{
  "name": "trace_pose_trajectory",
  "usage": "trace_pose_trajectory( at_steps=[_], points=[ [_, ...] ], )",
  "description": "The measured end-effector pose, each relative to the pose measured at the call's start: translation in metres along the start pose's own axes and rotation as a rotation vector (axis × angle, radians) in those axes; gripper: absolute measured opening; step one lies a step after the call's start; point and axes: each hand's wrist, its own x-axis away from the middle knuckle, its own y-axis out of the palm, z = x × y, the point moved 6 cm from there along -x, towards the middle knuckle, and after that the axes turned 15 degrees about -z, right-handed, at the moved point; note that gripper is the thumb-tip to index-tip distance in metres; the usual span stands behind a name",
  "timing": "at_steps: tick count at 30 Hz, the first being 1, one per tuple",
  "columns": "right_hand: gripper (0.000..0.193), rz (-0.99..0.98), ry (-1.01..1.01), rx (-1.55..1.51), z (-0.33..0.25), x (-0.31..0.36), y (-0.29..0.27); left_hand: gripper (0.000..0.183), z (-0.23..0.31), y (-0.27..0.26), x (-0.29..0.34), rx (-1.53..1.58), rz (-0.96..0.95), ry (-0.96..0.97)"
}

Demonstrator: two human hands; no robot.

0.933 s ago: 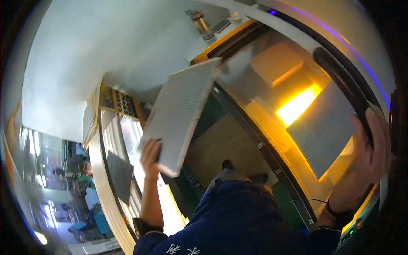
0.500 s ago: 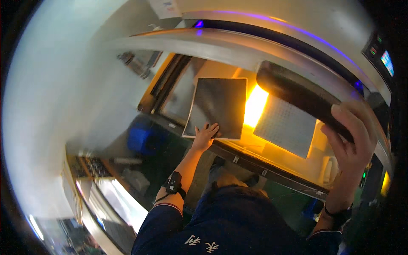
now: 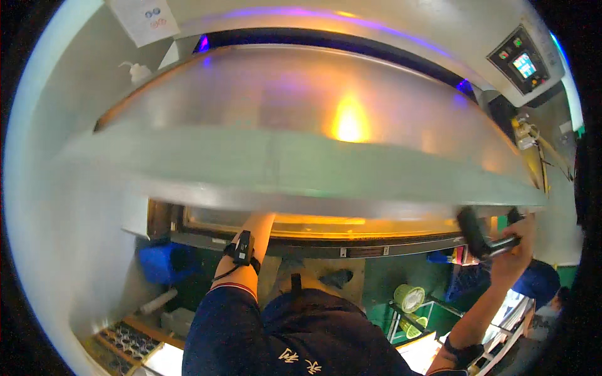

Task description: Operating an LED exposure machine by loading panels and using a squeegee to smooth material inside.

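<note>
A wide metal lid (image 3: 269, 163) spans the view above a lit machine bed (image 3: 326, 222), leaving only a narrow amber-glowing strip of it showing. At the lid's right front corner, my right hand (image 3: 519, 243) is closed around a black handle (image 3: 476, 235). My left forearm (image 3: 258, 227), wearing a black strapped device (image 3: 243, 247), reaches in under the lid's front edge. The lid covers my left hand, so its fingers cannot be seen. Any sheets lying on the bed are hidden too.
A control panel (image 3: 525, 64) with a lit screen is at upper right. A blue bin (image 3: 157, 263) stands lower left, above a dark rack (image 3: 125, 344). Green round containers (image 3: 409, 297) sit by a metal frame at lower right. A paper (image 3: 144, 22) hangs upper left.
The lid has come down and toward me, with my right hand on its handle. My left hand, earlier spread on a dark sheet on the bed, is now covered, as are the sheets.
</note>
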Motion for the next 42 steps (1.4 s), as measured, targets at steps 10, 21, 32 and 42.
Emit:
trace_pose_trajectory(
  at_steps=[10,21,32,42],
  points=[
    [0.030,-1.053,0.242,0.060,-0.048,0.176,0.208,0.039,0.143,0.115,0.158,0.267,-0.027,0.683],
    [0.055,-1.536,0.305,0.200,-0.042,0.286,0.372,0.045,0.008,0.202,0.217,0.067,-0.050,-0.193],
    [0.042,-1.554,0.278,0.220,-0.036,0.294,0.385,0.043,-0.056,0.231,0.146,0.314,-0.026,-0.564],
    [0.024,-1.313,0.218,0.101,-0.043,0.286,0.371,0.041,-0.045,0.245,0.131,0.317,0.059,-0.611]
  ],
)
